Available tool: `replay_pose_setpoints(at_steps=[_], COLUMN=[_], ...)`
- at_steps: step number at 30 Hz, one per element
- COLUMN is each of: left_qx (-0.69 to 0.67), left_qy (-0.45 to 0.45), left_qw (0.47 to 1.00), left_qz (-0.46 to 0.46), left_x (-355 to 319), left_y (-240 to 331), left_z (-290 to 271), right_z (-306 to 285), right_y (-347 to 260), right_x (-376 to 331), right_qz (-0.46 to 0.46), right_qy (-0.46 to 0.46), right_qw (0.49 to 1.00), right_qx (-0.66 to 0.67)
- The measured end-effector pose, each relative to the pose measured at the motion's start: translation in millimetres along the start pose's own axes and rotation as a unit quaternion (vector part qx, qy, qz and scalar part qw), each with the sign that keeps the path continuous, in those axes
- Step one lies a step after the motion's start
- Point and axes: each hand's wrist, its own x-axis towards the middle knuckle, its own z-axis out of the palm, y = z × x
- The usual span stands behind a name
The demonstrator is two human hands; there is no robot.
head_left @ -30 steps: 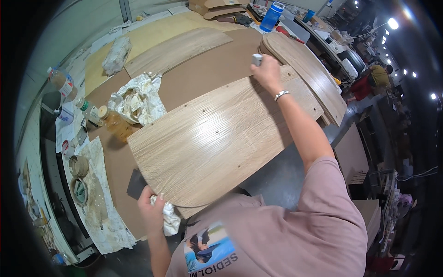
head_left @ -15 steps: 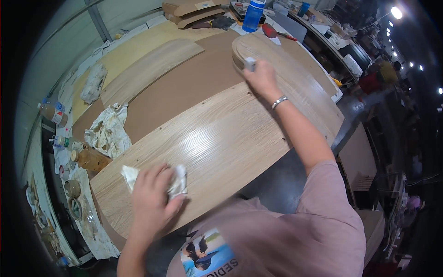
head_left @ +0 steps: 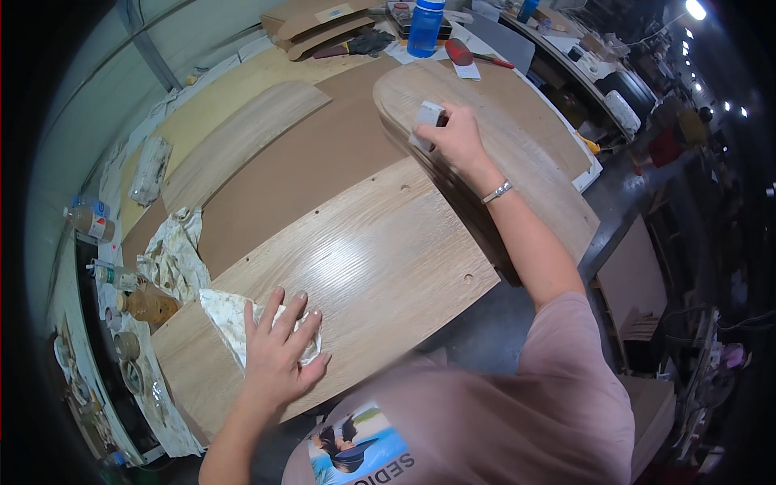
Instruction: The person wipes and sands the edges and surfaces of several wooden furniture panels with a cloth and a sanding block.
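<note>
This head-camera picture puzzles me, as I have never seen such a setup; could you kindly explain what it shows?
The picture comes from a wide fisheye camera worn on a person's head, looking down, so straight edges bend near the rim. There is no machine: the two forearms entering from below are the person's own.

The left hand lies flat, its fingers spread, pressing a stained white rag onto a glossy wooden panel with small drilled holes. The right hand, with a bracelet at its wrist, grips a small pale block against a second, rounded panel.

Both panels lie on a brown workbench. A crumpled cloth and small bottles sit at the left; a blue bottle stands at the far end.
</note>
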Motion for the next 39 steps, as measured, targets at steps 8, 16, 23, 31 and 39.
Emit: replay_pose_setpoints(at_steps=[8,16,23,31,39], left_qx=[0.003,0.008,0.015,0.009,0.017], left_qy=[-0.004,-0.002,-0.006,-0.003,0.008], left_qw=[1.000,1.000,0.999,1.000,1.000], left_qz=[-0.018,-0.017,-0.029,-0.024,-0.023], left_x=[1,3,0,4,-1], left_y=[1,1,1,4,5], left_z=[1,3,3,2,3], right_z=[1,-14,-48,-26,-120], right_y=[11,26,33,26,9], right_x=[-6,-20,-56,-33,-154], right_qz=[0.008,0.052,0.092,0.037,0.084], right_qy=[-0.023,-0.126,-0.152,-0.155,-0.258], right_qw=[0.992,0.976,0.958,0.968,0.942], right_qx=[-0.123,0.172,0.226,0.196,0.197])
